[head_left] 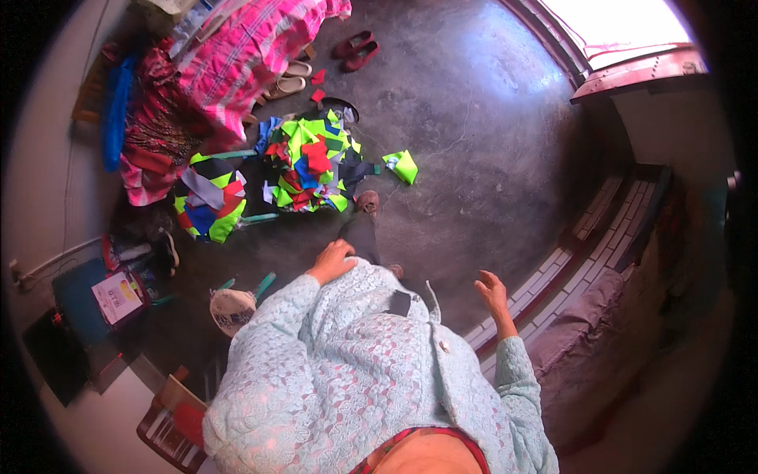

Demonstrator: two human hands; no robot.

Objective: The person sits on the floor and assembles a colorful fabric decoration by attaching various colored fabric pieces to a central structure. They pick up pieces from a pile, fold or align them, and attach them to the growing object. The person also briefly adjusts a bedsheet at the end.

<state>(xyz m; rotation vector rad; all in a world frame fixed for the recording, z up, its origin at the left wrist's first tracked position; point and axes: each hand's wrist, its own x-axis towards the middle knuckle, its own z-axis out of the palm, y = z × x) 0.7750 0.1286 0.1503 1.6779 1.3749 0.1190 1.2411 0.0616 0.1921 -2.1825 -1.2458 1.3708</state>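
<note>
My left hand (333, 262) lies by the hem of my pale blue lace jacket (363, 316), its fingers loosely bent and nothing seen in them. Out to the right of my body hangs my right hand (493, 295), empty, with thumb and fingers apart. A big heap of cloth scraps (317, 156) in neon yellow, red, blue and grey is on the floor ahead, left of my shoe (368, 202). Beside it, more scraps (212, 197) cover what looks like a low seat with green legs. One neon yellow bundle (403, 167) lies apart on the floor.
A pink checked cloth (237, 67) drapes over furniture at the far left. Dark red shoes (356, 51) and pale slippers (289, 80) stand near it. A round-topped stool (232, 308) is at my left. White-tiled steps (564, 276) run along the right, below a bright opening.
</note>
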